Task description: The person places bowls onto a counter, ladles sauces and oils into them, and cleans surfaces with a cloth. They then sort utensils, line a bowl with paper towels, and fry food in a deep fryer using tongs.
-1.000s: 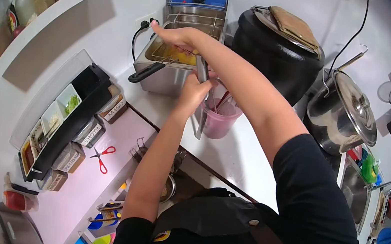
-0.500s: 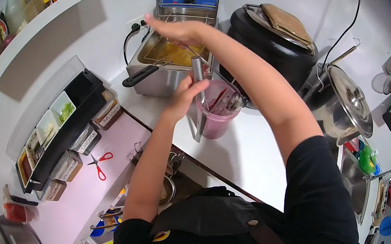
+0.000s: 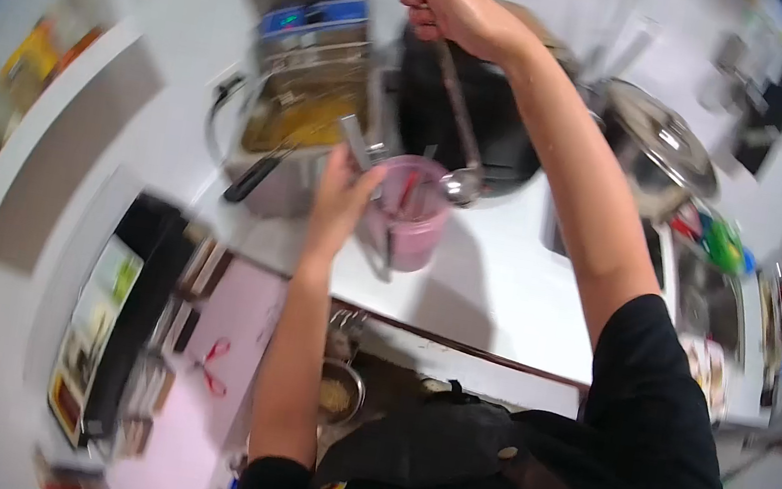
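ok so right hand (image 3: 451, 13) is way higher rn vs half a sec ago, up by the big round black pot (image 3: 503, 138), fingers clenched on a long-handled silver metal ladle (image 3: 461, 188), one digit sticking out. Ladle bowl looked to be in the mouth of the pink plastic bucket (image 3: 413, 233); now it's at the right rim, can't tell if touching. So it's basically lifted out imo. Left hand (image 3: 342, 185) still grasps a long straight silver metal utensil (image 3: 354, 136) by the bucket. Right hand's no longer over the stainless steel fryer (image 3: 288, 191) btw.
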Motion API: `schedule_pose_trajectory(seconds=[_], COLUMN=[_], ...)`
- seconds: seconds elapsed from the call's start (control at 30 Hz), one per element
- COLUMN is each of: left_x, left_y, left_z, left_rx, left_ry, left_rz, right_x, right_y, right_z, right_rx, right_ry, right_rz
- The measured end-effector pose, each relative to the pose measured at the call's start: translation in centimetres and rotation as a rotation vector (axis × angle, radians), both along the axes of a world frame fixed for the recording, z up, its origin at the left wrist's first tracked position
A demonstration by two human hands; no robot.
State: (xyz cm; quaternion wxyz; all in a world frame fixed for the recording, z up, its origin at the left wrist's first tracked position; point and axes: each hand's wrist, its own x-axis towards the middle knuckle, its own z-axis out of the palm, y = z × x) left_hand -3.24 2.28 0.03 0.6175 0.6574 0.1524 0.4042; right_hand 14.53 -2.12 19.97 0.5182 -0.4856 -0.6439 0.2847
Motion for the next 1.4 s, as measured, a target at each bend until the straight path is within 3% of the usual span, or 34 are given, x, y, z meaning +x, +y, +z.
schedule_pose_trajectory(seconds=[0.03,0.1,0.13,0.2,0.23,0.37,0.4,0.43,0.5,0.57,0.6,0.67,0.73,0.83,0.9,1.0,1.03,1.07,1.1,1.13,1.17,1.23,1.27,1.3,1.33,1.37,1.4], left_x=[0.1,1.1,1.1,1.4,1.7,0.7,0.3,0.0,-2.2,-5.6,-5.9,-5.9,-3.8,0.3,3.3,8.9,10.4,11.3,12.0,12.9,13.4,11.8,10.0,8.5,7.0,4.8,2.6], left_y=[0.3,1.1,0.5,3.1,1.3,0.5,-0.8,-2.0,-2.6,-6.2,-7.7,-11.0,-15.8,-23.2,-27.5,-34.1,-36.3,-38.6,-40.5,-42.1,-43.2,-43.7,-43.0,-42.3,-41.6,-41.3,-40.9], left_z=[-0.8,-1.0,-0.5,-3.3,-2.2,-2.3,-1.6,-0.8,-1.3,-2.1,-2.3,-3.2,-4.6,-4.5,-4.4,-3.8,-2.9,-1.0,0.3,0.0,-0.2,-0.3,-1.5,-4.3,-7.1,-8.8,-10.4], left_rx=[0.071,0.097,-0.057,0.040,-0.149,-0.196,-0.187,-0.184,-0.036,0.181,0.188,0.149,0.098,0.112,0.179,0.323,0.387,0.253,0.120,0.244,0.370,0.307,0.229,0.309,0.379,0.523,0.659], left_ry=[-0.086,0.232,0.180,0.039,0.005,0.021,0.065,0.100,0.075,-0.143,0.078,0.132,0.136,0.132,0.268,0.198,0.226,0.230,0.229,0.248,0.269,0.307,0.277,0.384,0.498,0.596,0.697], left_rz=[-0.041,0.166,0.163,-0.010,-0.009,0.062,0.098,0.165,0.198,0.215,0.477,0.641,0.655,0.615,0.627,0.463,0.405,0.258,0.113,0.195,0.281,0.325,0.356,0.474,0.591,0.704,0.829], right_x=[0.5,3.1,3.5,4.3,6.2,14.5,14.2,14.9,17.8,25.7,29.6,35.9,39.4,42.0,43.2,34.2,32.3,29.8,22.7,20.5,15.5,7.3,6.1,1.8,-0.2,-2.2,-5.2], right_y=[-2.3,-7.2,-10.1,-15.7,-18.4,-29.5,-32.4,-35.7,-44.5,-47.7,-49.6,-51.6,-53.0,-54.6,-54.1,-49.9,-48.3,-46.6,-44.0,-43.1,-41.1,-39.3,-37.2,-37.1,-36.5,-36.1,-35.5], right_z=[0.5,0.7,0.7,-0.3,-1.2,-5.9,-5.6,-5.6,-6.8,-10.1,-13.0,-18.6,-22.3,-23.8,-22.6,-16.2,-15.8,-15.3,-13.6,-13.6,-14.1,-15.3,-17.9,-18.5,-20.6,-21.8,-22.4], right_rx=[0.064,0.187,0.285,0.485,0.537,0.621,0.694,0.710,0.512,0.244,0.100,-0.112,-0.142,0.121,0.395,0.424,0.534,0.627,0.630,0.533,0.553,0.368,0.370,0.450,0.125,-0.041,0.029], right_ry=[0.038,0.327,0.393,0.586,0.664,0.754,0.714,0.307,-0.240,-0.602,-0.772,-1.065,-1.264,-1.357,-1.285,-0.904,-0.602,-0.300,0.170,0.099,0.222,0.303,0.355,0.189,0.290,0.208,0.012], right_rz=[-0.077,-0.256,-0.373,-0.588,-0.693,-0.953,-1.167,-1.402,-1.630,-1.482,-1.393,-1.170,-0.991,-0.915,-1.007,-1.021,-0.933,-0.836,-0.775,-0.420,-0.225,-0.102,0.125,0.089,0.219,0.402,0.441])
